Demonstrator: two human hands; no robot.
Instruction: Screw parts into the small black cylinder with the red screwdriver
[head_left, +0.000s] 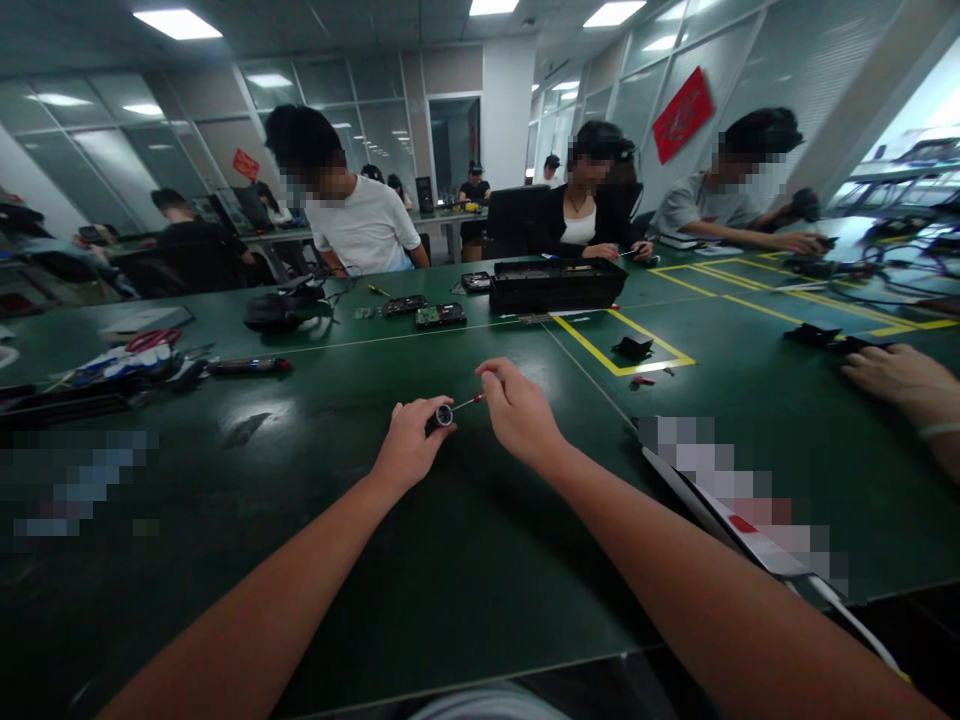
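Note:
Above the green table [360,620], my left hand [406,442] is closed around a small black round part [444,415] with a silvery ring at its open end. My right hand [521,412] pinches a thin screwdriver [466,403], whose slim metal shaft and a bit of red show at the fingertips. The shaft points left toward the round part's end. I cannot tell whether its tip touches the part. My palm and fingers hide most of the screwdriver's handle.
Several circuit-board pieces [441,315] lie ahead beside a long black housing [556,286]. A black bracket [632,347] sits inside yellow tape. Tools [247,366] and a cluttered tray [45,405] are left. A pale device [720,510] and another person's hand [900,380] are right.

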